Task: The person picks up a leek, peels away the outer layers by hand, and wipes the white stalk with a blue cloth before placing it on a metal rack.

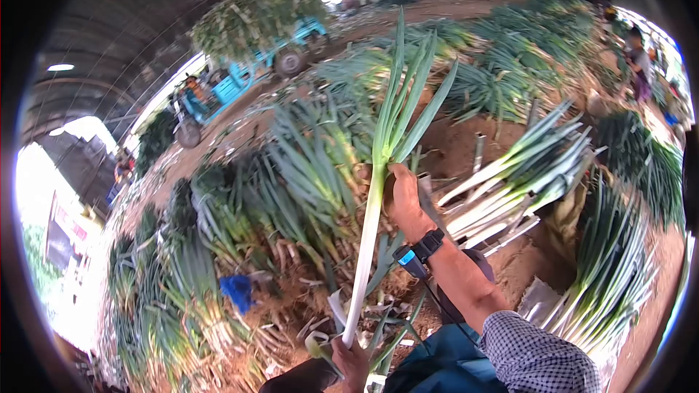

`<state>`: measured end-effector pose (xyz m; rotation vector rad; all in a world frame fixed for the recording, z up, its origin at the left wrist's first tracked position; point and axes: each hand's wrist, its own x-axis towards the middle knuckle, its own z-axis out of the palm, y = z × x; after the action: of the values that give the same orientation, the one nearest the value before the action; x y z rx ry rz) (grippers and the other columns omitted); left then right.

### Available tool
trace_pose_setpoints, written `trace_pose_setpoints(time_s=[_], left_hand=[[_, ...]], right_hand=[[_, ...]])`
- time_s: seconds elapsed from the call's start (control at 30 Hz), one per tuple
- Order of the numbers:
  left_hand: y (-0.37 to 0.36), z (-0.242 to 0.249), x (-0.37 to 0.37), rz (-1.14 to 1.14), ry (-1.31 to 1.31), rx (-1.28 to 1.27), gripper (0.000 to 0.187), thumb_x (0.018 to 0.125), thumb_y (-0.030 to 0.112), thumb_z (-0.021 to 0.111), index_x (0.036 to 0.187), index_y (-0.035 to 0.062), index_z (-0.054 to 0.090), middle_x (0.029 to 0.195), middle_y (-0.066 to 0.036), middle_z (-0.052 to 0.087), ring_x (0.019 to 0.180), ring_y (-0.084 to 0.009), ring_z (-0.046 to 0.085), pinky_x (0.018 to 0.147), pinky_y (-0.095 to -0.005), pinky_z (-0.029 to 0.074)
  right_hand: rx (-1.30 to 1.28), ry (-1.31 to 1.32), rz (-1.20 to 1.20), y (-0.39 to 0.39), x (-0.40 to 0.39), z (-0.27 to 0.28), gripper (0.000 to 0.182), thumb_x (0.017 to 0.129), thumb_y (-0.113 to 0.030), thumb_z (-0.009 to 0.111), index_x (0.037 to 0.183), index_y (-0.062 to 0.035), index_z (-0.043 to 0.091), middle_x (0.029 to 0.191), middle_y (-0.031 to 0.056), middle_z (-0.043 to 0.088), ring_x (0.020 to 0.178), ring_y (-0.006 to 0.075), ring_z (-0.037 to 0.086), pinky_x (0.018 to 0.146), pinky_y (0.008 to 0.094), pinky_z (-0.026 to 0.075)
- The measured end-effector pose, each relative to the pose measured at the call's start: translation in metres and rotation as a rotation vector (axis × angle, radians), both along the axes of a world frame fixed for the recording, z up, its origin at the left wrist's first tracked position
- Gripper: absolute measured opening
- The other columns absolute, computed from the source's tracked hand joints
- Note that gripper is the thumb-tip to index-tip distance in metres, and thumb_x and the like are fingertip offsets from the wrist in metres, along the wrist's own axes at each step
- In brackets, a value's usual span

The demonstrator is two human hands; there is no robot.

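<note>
Here: right hand [403, 200] grasps long white-stalked green leek [368, 240] near leaves; left hand [352, 360] grips root end (stalk upright), cleaned white leek pile [524, 175] beside.

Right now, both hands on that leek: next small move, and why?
Probably strip the loose outer skin downward with the right hand. The leek stands upright, the left hand gripping its root end, the right at the leaf fork. Peeled skins litter the soil below, and a cleaned pile lies on the right.
</note>
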<state>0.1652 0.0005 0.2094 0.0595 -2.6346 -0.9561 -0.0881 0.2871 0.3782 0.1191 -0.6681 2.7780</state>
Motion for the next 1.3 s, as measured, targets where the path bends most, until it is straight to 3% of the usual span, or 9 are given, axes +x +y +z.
trace_pose_setpoints(time_s=[0.27,0.57,0.7,0.73,0.93,1.1,1.13,1.27,1.3], left_hand=[[-0.023,0.01,0.041,0.143,-0.347,0.268,0.043,0.088,0.03,0.07,0.103,-0.0057,0.052,0.082,-0.028,0.065,0.076,-0.0418,0.066,0.071,-0.0477,0.05],[-0.021,-0.01,0.051,0.122,-0.092,0.298,0.028,0.093,0.02,0.066,0.101,0.0008,0.048,0.082,-0.028,0.063,0.076,-0.0489,0.063,0.067,-0.0534,0.047],[-0.03,-0.015,0.055,0.12,-0.062,0.342,0.028,0.092,0.018,0.067,0.104,0.0007,0.048,0.08,-0.026,0.062,0.074,-0.0485,0.062,0.065,-0.0531,0.046],[-0.03,-0.015,0.056,0.118,-0.062,0.334,0.027,0.092,0.018,0.067,0.104,0.0005,0.049,0.08,-0.026,0.062,0.075,-0.0483,0.062,0.066,-0.053,0.046],[-0.027,-0.016,0.058,0.072,-0.124,0.476,0.026,0.092,0.017,0.068,0.098,-0.0005,0.051,0.077,-0.024,0.062,0.071,-0.0418,0.064,0.063,-0.0493,0.047],[-0.026,-0.016,0.054,-0.158,-0.083,0.51,0.025,0.09,0.016,0.072,0.095,-0.0012,0.055,0.073,-0.019,0.061,0.064,-0.0286,0.06,0.058,-0.0406,0.046],[-0.026,-0.011,0.05,-0.2,-0.11,0.533,0.024,0.09,0.016,0.071,0.098,-0.0017,0.057,0.073,-0.017,0.061,0.065,-0.0263,0.06,0.058,-0.0403,0.047],[-0.066,-0.067,0.019,-0.404,-0.525,0.476,0.036,0.092,0.015,0.066,0.124,0.0019,0.054,0.091,-0.009,0.06,0.074,-0.0164,0.058,0.064,-0.0339,0.05],[-0.067,-0.016,0.012,-0.374,-0.594,0.376,0.033,0.093,0.016,0.066,0.12,0.0016,0.055,0.091,-0.008,0.061,0.069,-0.0159,0.057,0.06,-0.0336,0.049]], right_hand=[[-0.005,-0.042,0.133,-0.145,-0.014,0.011,0.031,0.095,-0.015,0.048,0.115,0.0081,0.054,0.099,0.0203,0.065,0.085,0.0318,0.071,0.065,0.0426,0.064],[0.131,-0.015,0.058,-0.183,-0.008,0.049,0.023,0.091,-0.007,0.052,0.108,0.0059,0.046,0.092,0.0192,0.064,0.072,0.0306,0.069,0.058,0.047,0.065],[0.14,-0.212,0.0,-0.181,-0.017,0.048,0.035,0.099,-0.024,0.059,0.109,0.0073,0.045,0.089,0.0211,0.062,0.066,0.0315,0.068,0.051,0.0467,0.062],[0.117,-0.238,0.04,-0.179,-0.016,0.048,0.048,0.103,-0.04,0.051,0.116,0.0066,0.045,0.093,0.0211,0.063,0.071,0.0339,0.069,0.056,0.0485,0.063],[-0.016,-0.044,0.237,-0.181,-0.012,0.044,0.061,0.107,-0.051,0.023,0.127,0.0011,0.049,0.105,0.022,0.064,0.085,0.0375,0.067,0.073,0.0507,0.061],[-0.055,0.246,0.599,-0.167,-0.003,0.046,0.052,0.104,-0.044,0.045,0.126,0.0025,0.05,0.106,0.0218,0.065,0.086,0.0337,0.067,0.075,0.05,0.06],[0.134,0.17,0.534,-0.162,0.01,0.048,0.049,0.096,-0.039,0.062,0.126,-0.001,0.053,0.1,0.0196,0.065,0.084,0.03,0.067,0.071,0.046,0.06],[0.382,0.259,0.271,-0.136,0.018,0.051,0.025,0.095,-0.017,0.068,0.111,-0.004,0.055,0.079,0.0097,0.06,0.062,0.0208,0.061,0.056,0.0404,0.059],[0.545,0.129,0.125,-0.123,0.026,0.073,0.022,0.096,-0.016,0.066,0.107,-0.0023,0.053,0.077,0.0089,0.06,0.059,0.019,0.06,0.053,0.0364,0.057]])
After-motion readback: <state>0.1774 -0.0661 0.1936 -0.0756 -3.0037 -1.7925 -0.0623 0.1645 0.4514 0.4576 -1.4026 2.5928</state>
